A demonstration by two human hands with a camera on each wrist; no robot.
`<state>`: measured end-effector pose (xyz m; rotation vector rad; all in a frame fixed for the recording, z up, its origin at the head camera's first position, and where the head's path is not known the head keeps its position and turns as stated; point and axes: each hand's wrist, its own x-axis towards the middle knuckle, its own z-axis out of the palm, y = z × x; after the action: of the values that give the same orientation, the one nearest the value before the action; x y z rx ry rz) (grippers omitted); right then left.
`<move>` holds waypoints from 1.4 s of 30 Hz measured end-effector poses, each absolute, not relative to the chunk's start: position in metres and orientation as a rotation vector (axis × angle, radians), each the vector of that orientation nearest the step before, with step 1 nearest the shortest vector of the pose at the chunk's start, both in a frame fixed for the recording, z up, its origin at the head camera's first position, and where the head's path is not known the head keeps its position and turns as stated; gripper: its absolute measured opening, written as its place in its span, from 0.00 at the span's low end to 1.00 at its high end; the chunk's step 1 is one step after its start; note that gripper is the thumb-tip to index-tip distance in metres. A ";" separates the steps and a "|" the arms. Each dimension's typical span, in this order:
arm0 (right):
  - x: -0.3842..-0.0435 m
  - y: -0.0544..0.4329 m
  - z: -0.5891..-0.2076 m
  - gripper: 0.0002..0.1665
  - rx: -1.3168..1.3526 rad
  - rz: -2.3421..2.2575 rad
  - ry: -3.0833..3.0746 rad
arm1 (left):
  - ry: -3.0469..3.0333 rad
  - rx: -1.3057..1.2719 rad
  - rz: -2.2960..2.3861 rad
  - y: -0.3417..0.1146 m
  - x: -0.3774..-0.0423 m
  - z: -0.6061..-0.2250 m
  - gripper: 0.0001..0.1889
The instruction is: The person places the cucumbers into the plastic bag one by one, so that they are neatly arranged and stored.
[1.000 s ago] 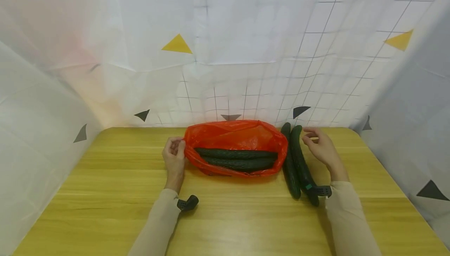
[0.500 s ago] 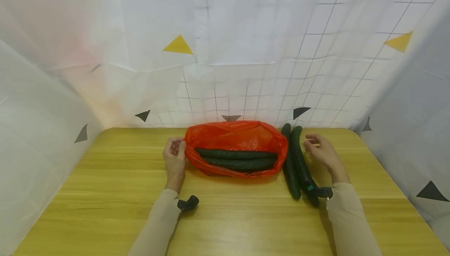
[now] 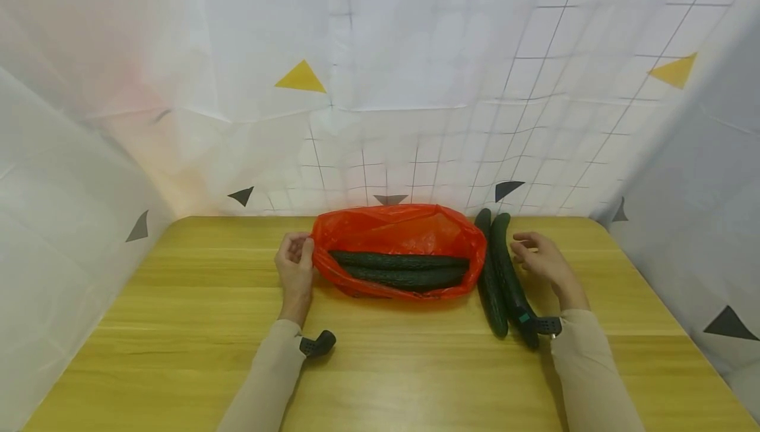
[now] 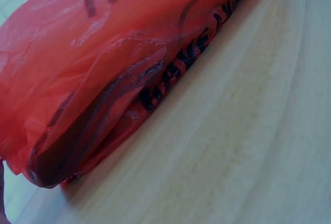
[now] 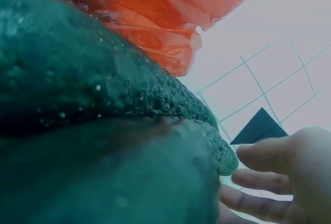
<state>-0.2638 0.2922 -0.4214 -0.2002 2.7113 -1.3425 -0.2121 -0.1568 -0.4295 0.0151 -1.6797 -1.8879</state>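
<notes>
A red plastic bag point(image 3: 410, 229) lies open at the middle of the table's far side, with two cucumbers point(image 3: 400, 260) side by side in it. At its left end my left hand point(image 3: 294, 260) pinches the rim between thumb and fingers. Dark print and wrinkled film of the bag point(image 4: 103, 53) fill much of the left wrist view. Two more cucumbers point(image 3: 505, 267) lie lengthwise just right of the bag. My right hand point(image 3: 545, 262) is beside the outer one, fingers loosely bent and holding nothing. In the right wrist view those fingertips point(image 5: 243, 180) are close to the cucumber's tip.
The wooden table point(image 3: 392, 372) runs up to a white sheet backdrop point(image 3: 392, 76) with grid lines and triangle marks. White sheets also stand along both sides. A dark camera mount point(image 3: 318, 343) sits on the left wrist, another point(image 3: 543, 324) on the right.
My right hand shifts slightly down and toward the outer cucumber, its fingers still loosely bent. My left hand, the bag and the cucumbers keep their places.
</notes>
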 end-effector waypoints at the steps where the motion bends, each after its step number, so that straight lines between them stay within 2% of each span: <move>1: -0.264 0.292 -0.421 0.33 -0.194 -1.320 2.703 | -1.680 0.017 -1.884 -0.157 -0.212 -0.430 0.10; 8: -0.265 0.285 -0.418 0.44 -0.159 -1.102 2.683 | -1.677 0.007 -1.881 -0.156 -0.212 -0.430 0.10; 15: -0.263 0.278 -0.413 0.49 -0.189 -0.961 2.694 | -1.678 0.019 -1.882 -0.156 -0.212 -0.429 0.10; 25: -0.262 0.275 -0.413 0.48 -0.185 -0.956 2.715 | -1.667 0.023 -1.889 -0.156 -0.212 -0.429 0.10; 42: -0.264 0.281 -0.416 0.38 -0.130 -1.103 2.762 | -1.633 -0.019 -1.884 -0.157 -0.215 -0.432 0.10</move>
<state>-0.2644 0.2808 -0.4165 -0.1302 2.7620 -1.1029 -0.2145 -0.1567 -0.4318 -0.0193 -1.6327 -1.8841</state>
